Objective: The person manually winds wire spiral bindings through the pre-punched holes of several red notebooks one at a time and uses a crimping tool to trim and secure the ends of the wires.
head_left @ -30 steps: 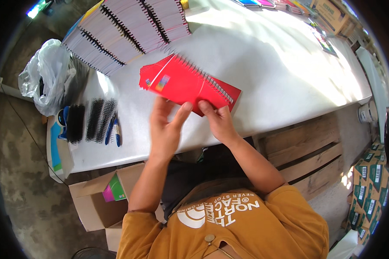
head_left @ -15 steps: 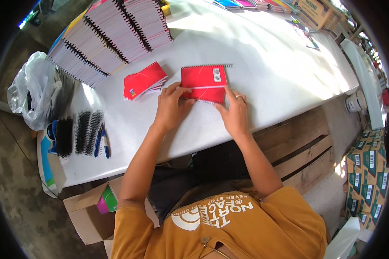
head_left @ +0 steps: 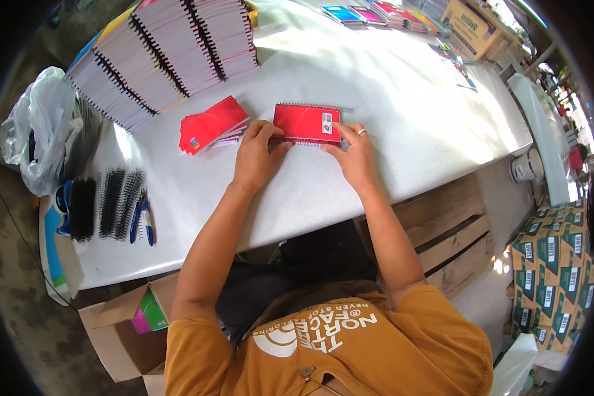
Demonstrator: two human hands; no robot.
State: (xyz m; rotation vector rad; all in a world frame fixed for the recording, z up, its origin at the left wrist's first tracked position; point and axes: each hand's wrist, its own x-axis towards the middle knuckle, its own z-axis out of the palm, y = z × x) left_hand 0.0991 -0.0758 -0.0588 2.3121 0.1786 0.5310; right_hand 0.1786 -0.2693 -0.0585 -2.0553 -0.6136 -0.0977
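Observation:
A small red notebook (head_left: 303, 123) lies flat on the white table, a white label at its right side. A wire spiral runs along its far edge, its loose end (head_left: 348, 110) sticking out to the right. More spiral loops and a thin strip of red show at the near edge. My left hand (head_left: 257, 150) grips the near left corner, thumb toward the near edge. My right hand (head_left: 353, 155), a ring on one finger, pinches the right end. Just left of my left hand is a fanned pile of red notebooks (head_left: 212, 124).
Tall stacks of spiral-bound books (head_left: 171, 56) stand at far left, beside a clear plastic bag (head_left: 36, 132). Black spiral coils (head_left: 114, 201) and pens (head_left: 145, 221) lie at the table's left. Colourful notebooks (head_left: 386, 14) and a cardboard box (head_left: 475, 30) sit at the far right.
The near red part, which showed widely below the upper cover, is now mostly hidden beneath it. My right fingers have moved up onto the notebook's right end. The view has shifted slightly.

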